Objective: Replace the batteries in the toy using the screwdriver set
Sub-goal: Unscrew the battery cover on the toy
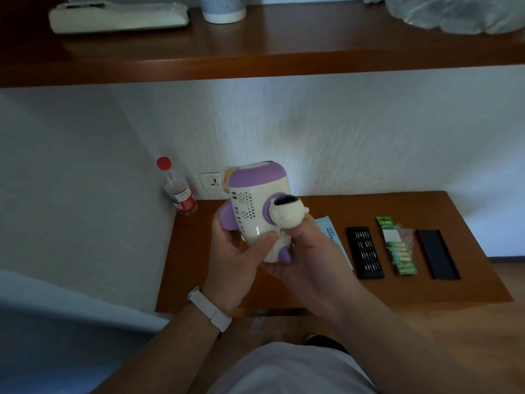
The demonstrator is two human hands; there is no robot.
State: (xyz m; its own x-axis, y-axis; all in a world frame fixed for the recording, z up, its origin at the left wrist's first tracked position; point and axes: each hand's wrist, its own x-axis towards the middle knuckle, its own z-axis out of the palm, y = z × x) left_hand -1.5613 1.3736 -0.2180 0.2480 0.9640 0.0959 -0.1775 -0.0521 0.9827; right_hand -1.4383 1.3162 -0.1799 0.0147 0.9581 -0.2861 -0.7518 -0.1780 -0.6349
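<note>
Nothing reads clearly. The pale blue paper leaflet (329,233) on the brown wooden surface (369,207) bears blurred dark print; the clear plastic bottle's red label (186,201) and the green battery pack (399,253) likewise.

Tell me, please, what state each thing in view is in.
toy, held above the table in both hands
left hand, grips the toy
right hand, grips the toy
bit tray, uncovered, flat on the table
batteries, on the table, untouched
black cover, off the tray, right of the batteries
bottle, upright, capped
</note>
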